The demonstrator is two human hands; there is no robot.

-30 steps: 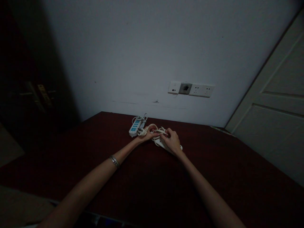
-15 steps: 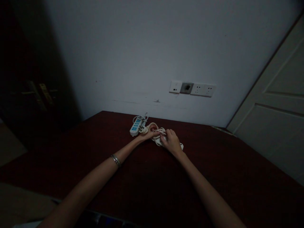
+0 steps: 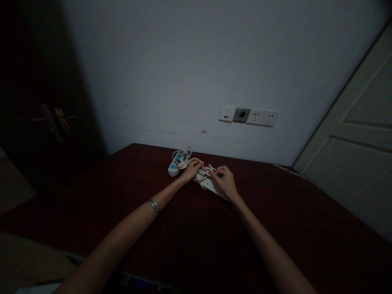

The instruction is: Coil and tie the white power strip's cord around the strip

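White cord (image 3: 202, 173) coiled in a bundle, mid-table near the far edge; left hand (image 3: 192, 170) fingers curled over its loops, right hand (image 3: 225, 182) fingertips pinching a strand, probably the cord, dim light. White power strip (image 3: 214, 188) under the right hand. Second strip with blue face (image 3: 174, 166) just beside, left. Dark red table (image 3: 290, 220), bracelet (image 3: 154, 204) on left wrist, wall sockets (image 3: 248, 116) behind

White power strip (image 3: 211, 185) lies flat on the desk (image 3: 290, 228) under my hands, its pale cord (image 3: 202, 173) bunched in loose loops on top.
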